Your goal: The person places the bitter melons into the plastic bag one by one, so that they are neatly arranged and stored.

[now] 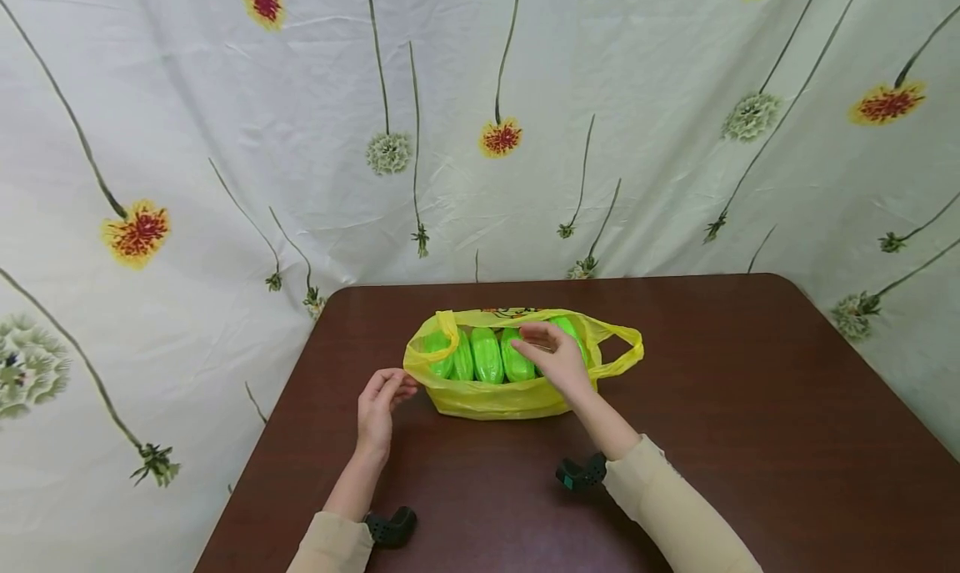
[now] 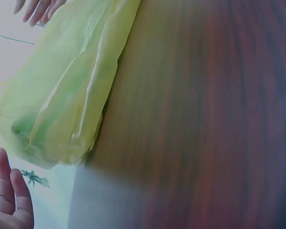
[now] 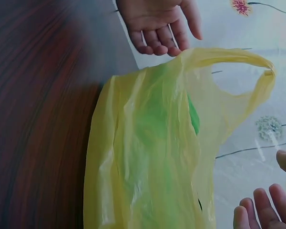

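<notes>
A yellow plastic carrier bag [image 1: 502,402] sits on the table with its mouth spread and its two handle loops at the left and right ends. Inside stand several bright green, oblong, glossy things [image 1: 487,356] in a row; their kind is not clear. My left hand [image 1: 378,410] is beside the bag's left end, fingers loosely bent and holding nothing; whether the fingertips touch the plastic I cannot tell. Over the right part of the opening hovers my right hand [image 1: 557,356], its fingers relaxed and nothing in them. In the right wrist view its fingers [image 3: 262,207] are apart from the bag.
The dark brown table [image 1: 750,389] has its back edge just behind the bag. A white cloth [image 1: 465,47] with printed flowers hangs behind and beside it. Black wrist devices [image 1: 393,527] are worn under both forearms, by the beige sleeves [image 1: 675,506].
</notes>
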`<state>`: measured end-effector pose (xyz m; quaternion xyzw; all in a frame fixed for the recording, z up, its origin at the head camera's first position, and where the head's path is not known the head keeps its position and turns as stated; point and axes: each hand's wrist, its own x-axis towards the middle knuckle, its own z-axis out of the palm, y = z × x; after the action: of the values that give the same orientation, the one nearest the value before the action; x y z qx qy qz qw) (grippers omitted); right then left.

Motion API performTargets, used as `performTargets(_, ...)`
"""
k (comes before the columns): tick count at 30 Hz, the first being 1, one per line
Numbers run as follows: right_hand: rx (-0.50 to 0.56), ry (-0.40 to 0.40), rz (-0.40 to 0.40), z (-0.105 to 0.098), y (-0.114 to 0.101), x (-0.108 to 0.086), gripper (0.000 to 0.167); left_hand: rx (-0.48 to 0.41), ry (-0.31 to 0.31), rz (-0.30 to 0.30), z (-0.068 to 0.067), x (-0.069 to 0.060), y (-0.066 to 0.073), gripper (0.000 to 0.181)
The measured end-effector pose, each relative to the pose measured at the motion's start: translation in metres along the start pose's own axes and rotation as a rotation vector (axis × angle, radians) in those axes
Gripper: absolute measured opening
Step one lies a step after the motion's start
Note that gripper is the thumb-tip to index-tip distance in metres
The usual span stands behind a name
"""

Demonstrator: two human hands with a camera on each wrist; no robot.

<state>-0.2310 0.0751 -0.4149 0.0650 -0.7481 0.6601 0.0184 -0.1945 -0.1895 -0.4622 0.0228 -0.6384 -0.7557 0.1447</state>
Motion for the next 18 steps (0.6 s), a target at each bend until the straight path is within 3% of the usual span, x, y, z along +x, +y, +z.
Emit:
performTargets(10, -0.124, -0.016, -0.049, -0.035, 0.003, -0.013, 0.043, 0.219, -0.072, 0.038, -0.013, 0.004, 0.013, 0.022)
performTargets(18, -0.356, -0.024, -0.205, -0.064, -0.004, -0.022, 0.047, 0.623, -0.2, 0.097, -0.026, 0.009, 0.032, 0.03)
